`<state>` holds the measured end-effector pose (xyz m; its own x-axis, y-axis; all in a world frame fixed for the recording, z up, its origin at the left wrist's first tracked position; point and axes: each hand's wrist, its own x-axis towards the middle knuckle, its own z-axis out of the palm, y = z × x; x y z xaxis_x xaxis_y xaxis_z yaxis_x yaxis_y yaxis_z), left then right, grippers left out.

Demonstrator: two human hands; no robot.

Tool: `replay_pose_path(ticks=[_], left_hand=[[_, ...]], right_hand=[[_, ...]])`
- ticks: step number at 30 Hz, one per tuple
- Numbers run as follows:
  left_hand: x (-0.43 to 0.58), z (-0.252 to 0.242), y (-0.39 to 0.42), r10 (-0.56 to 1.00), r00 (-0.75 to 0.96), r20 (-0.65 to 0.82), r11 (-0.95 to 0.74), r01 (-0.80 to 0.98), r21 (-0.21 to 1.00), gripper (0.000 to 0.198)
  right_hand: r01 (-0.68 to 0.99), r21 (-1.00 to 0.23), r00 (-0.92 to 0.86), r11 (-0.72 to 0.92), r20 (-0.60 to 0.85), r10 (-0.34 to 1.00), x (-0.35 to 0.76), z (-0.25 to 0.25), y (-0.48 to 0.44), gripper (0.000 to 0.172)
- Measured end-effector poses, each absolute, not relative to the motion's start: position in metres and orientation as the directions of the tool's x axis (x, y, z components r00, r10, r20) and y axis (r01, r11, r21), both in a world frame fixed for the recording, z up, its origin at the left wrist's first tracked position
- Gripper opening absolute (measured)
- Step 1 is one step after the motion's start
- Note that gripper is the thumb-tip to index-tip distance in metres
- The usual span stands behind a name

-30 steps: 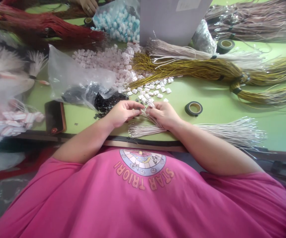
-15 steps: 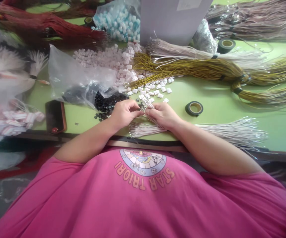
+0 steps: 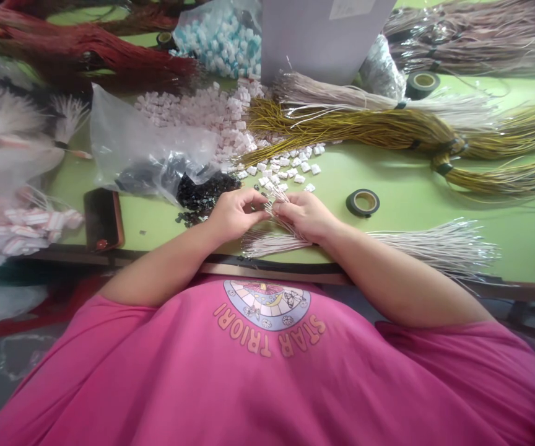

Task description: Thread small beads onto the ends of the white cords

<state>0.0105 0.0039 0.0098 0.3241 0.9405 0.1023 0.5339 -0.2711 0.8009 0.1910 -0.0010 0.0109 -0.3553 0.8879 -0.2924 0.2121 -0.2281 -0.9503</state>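
My right hand (image 3: 305,215) is closed round a small bundle of thin pale wires (image 3: 272,241) near the front edge of the green table (image 3: 402,186). The wire ends fan out above its fingers. My left hand (image 3: 234,214) meets it from the left, fingertips pinched at the wire tips; what it pinches is too small to make out. A heap of small black parts (image 3: 202,192) lies just left of the hands, and scattered white connectors (image 3: 290,167) lie just beyond them.
A roll of dark tape (image 3: 363,202) sits right of the hands, more pale wires (image 3: 434,244) further right. Yellow wire bundles (image 3: 388,130), a clear bag (image 3: 142,145), pink connectors (image 3: 202,111), a grey box (image 3: 318,37) and a dark phone (image 3: 104,218) surround the spot.
The hands stay together at the wire tips; only the left fingers shift slightly. Another person's hand at the far top edge is gone from view.
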Motion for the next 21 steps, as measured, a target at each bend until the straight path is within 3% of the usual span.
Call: replay_pose_path(ticks=[9, 21], left_hand=[[0.0090, 0.0081, 0.0042, 0.962, 0.273, -0.004, -0.121, 0.439, 0.890, 0.022], [0.0120, 0.0033, 0.0059, 0.969, 0.221, 0.113, -0.208, 0.475, 0.855, 0.022]], right_hand=[[0.199, -0.951, -0.345, -0.237, -0.294, 0.891, 0.1923, 0.0097, 0.0002, 0.021], [0.193, -0.956, -0.355, -0.220, -0.277, 0.893, 0.1923, 0.0091, 0.0003, 0.022]])
